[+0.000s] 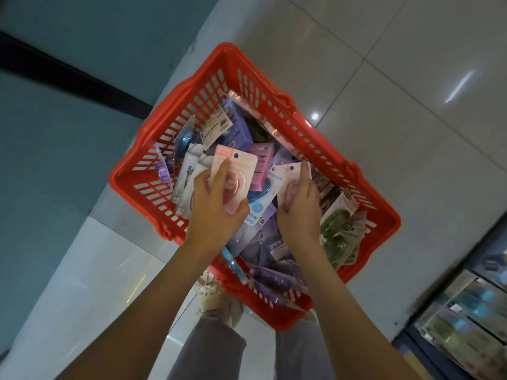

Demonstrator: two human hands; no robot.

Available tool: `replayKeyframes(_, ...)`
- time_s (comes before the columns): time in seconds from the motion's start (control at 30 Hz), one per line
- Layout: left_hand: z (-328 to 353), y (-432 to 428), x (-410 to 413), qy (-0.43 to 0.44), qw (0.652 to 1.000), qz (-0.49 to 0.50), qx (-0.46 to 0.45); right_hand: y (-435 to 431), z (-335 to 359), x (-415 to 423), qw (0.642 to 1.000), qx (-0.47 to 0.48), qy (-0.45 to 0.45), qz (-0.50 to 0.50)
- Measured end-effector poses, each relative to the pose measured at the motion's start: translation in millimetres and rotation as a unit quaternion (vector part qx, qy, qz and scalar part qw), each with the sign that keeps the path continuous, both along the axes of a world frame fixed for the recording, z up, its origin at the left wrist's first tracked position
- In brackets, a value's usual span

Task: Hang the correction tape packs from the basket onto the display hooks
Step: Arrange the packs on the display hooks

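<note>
Correction tape packs (247,237): piled in red basket (123,185), centre of frame.
Left hand (216,207): fingers curled round pink pack (242,165), just above pile.
Right hand (299,209): pinching pale pack (282,175).
Writing: pack print too blurred to read.

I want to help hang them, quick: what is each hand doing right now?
Left hand: holds a pink card-backed correction tape pack.
Right hand: grips a white card-backed correction tape pack in the red plastic basket.
</note>
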State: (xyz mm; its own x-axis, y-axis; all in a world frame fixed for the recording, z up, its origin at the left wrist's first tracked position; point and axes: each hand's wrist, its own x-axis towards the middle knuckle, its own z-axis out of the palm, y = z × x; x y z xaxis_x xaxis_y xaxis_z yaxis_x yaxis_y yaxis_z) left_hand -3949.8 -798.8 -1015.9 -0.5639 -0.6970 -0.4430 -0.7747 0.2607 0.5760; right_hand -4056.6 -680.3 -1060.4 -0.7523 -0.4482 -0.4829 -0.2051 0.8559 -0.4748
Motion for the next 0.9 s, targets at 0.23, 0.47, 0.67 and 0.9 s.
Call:
replayKeyframes(0.23, 77, -10, -19, 0.05, 0.997, 0.052, 0.019, 4, 90, -14, 0.995, -0.075, 0.004, -0.073)
replayKeyframes(0.47, 247, -24, -37, 0.168, 0.985, 0.029, 0.036, -22, 289, -29, 0.968, -0.242, -0.027, -0.054)
replayKeyframes(0.67, 418, -53, 5, 0.249, 0.966, 0.066, 0.022, -68, 474, -1, 0.919, -0.394, 0.003, 0.004)
replayKeyframes(0.9, 582, -67, 128, 0.392, 0.912, 0.122, -0.011, -105, 632, 97, 0.861, -0.466, 0.048, 0.198)
